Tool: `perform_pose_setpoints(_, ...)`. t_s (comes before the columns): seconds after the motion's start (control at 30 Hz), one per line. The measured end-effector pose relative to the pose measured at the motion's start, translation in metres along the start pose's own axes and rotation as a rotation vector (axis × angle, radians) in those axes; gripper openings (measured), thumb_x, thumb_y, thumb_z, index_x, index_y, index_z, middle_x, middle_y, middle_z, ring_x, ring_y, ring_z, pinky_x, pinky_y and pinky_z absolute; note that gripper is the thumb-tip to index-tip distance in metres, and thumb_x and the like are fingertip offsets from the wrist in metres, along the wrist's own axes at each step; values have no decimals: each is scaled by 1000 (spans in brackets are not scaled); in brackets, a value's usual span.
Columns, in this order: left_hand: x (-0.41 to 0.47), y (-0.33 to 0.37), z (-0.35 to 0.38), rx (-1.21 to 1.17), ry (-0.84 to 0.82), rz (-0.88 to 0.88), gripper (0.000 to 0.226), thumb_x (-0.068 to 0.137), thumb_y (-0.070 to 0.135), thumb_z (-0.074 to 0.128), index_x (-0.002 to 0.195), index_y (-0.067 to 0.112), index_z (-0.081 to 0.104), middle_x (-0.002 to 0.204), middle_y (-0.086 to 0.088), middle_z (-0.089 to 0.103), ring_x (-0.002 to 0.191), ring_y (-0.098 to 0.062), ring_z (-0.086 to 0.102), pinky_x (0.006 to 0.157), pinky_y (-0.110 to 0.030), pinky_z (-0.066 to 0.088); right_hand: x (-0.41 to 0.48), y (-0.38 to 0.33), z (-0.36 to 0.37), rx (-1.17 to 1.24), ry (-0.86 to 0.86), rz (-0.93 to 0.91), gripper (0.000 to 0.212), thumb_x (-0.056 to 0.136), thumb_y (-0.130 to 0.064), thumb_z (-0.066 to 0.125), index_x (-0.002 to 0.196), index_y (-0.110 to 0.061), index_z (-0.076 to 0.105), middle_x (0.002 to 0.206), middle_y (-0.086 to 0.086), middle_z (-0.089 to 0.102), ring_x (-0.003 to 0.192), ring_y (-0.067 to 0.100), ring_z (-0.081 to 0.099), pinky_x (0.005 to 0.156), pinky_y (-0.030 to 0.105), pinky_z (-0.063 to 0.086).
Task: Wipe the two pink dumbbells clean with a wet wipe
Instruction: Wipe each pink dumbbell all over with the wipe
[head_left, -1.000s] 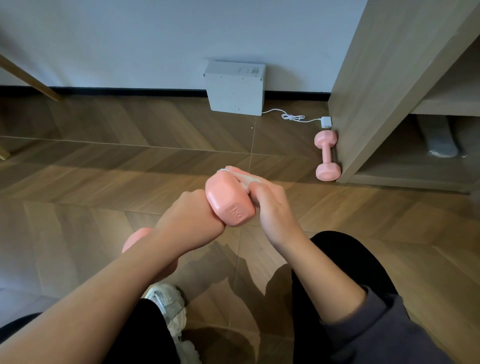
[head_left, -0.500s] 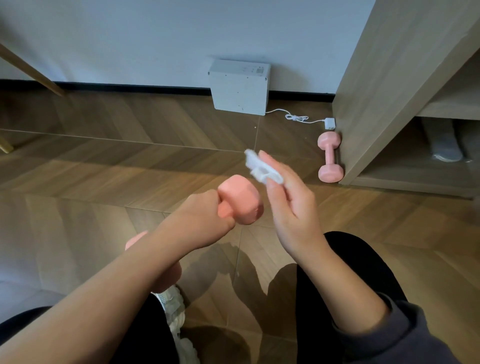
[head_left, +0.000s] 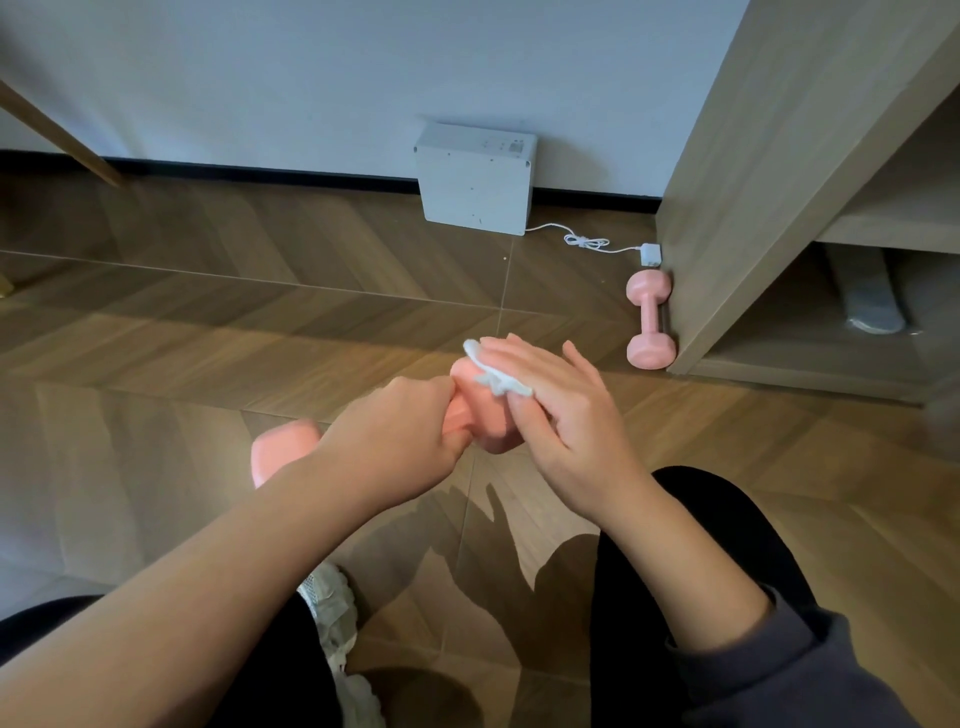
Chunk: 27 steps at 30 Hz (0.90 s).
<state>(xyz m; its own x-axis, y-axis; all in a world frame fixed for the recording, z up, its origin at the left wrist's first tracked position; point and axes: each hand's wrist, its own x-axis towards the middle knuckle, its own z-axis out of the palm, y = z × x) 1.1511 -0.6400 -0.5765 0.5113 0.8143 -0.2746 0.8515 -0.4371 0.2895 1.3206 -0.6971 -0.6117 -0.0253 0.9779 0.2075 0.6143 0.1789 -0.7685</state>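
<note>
My left hand (head_left: 400, 431) grips the bar of a pink dumbbell (head_left: 485, 415) held above the floor; its near head shows at lower left, partly behind my wrist. My right hand (head_left: 556, 410) presses a white wet wipe (head_left: 493, 371) with its fingers against the top of the far head. A second pink dumbbell (head_left: 649, 322) lies on the floor beside the foot of the wooden shelf unit.
A wooden shelf unit (head_left: 769, 197) stands at the right with a grey object in its low compartment. A white box (head_left: 475, 179) with a cable and plug (head_left: 649, 254) leans against the wall. My knees and a white shoe (head_left: 332, 608) are below.
My right hand had lifted the wipe off the dumbbell; it has come back down onto the far head. My left hand turned the dumbbell a little.
</note>
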Motion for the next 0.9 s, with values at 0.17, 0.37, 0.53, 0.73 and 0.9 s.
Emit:
perform_pose_setpoints(0.17,-5,7,5,204,42,121,19,93,40,48,91,29,33,92,3,59,83,-24,59,59,-33,30,7,2,-10,96,-51,136,43,96,-24,34,118,-31,71,124,-20,65,127,-1,49,120,50,13)
perform_pose_setpoints(0.37,-1,6,3,66,37,75,15,93,39,48,92,25,43,84,5,53,82,-24,58,61,-32,33,2,-3,-5,21,12,7,41,98,-22,36,119,-32,69,128,-19,63,133,0,43,120,51,7)
perform_pose_setpoints(0.53,-2,7,6,267,52,162,18,92,39,46,102,25,49,95,2,62,88,-26,63,60,-32,33,4,2,-13,168,-95,134,42,96,-23,36,111,-32,74,122,-20,67,125,-2,50,120,52,5)
perform_pose_setpoints(0.73,-2,5,5,220,77,175,18,92,41,45,101,26,46,94,3,61,87,-27,62,59,-33,32,8,4,-11,182,-33,131,42,96,-24,37,109,-30,75,120,-17,68,124,1,51,119,54,11)
perform_pose_setpoints(0.9,0,4,2,200,68,150,14,92,40,46,93,27,41,94,2,62,89,-28,62,58,-33,29,-1,2,-11,223,29,11,40,98,-16,41,109,-42,69,120,-21,67,125,2,52,120,48,8)
